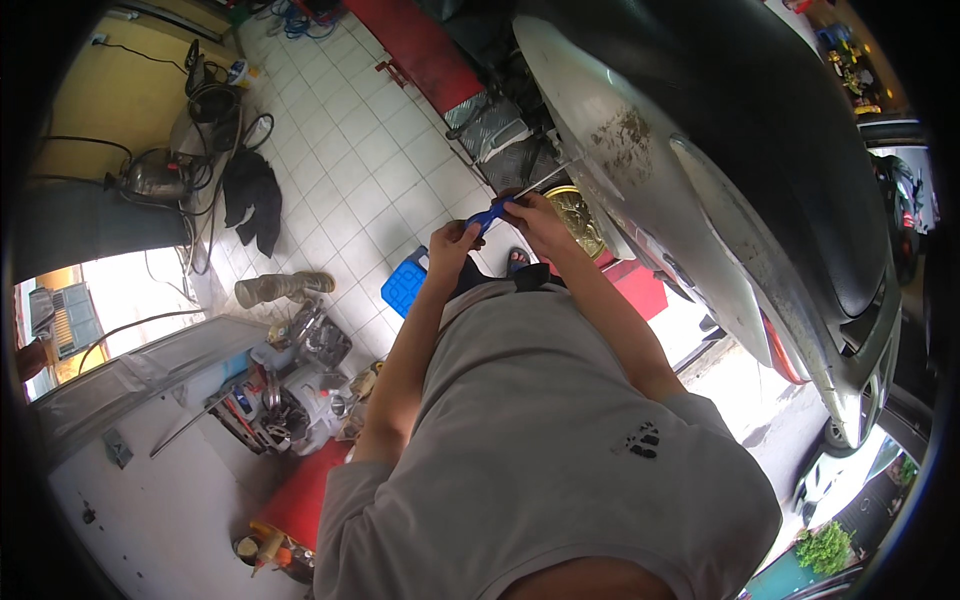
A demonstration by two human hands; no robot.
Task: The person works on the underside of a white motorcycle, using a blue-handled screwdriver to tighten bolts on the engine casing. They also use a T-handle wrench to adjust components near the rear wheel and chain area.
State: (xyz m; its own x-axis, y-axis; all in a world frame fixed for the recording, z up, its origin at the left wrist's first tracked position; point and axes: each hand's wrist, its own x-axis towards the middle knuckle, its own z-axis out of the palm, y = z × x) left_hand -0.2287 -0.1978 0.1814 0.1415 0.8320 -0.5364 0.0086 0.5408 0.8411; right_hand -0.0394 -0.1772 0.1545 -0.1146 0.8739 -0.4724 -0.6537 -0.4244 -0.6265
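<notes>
With both hands I hold a long screwdriver by its blue handle [489, 216]. My left hand [456, 240] is closed round the handle's near end. My right hand [536, 217] is closed at the far end, where the thin metal shaft [545, 181] comes out. The shaft slants up and right to the lower edge of a motorcycle's pale side panel [600, 105], which carries a dirty patch. Whether the tip sits in a screw is too small to tell. A gold round cover [578, 218] is just right of my right hand.
The motorcycle's black seat [790, 130] fills the upper right. It stands by a red lift platform [415, 45]. Near my left forearm sits a blue plastic stool [402, 287]. Tools and parts [285, 405] crowd the lower left; hoses and a dark cloth [252, 200] lie farther left.
</notes>
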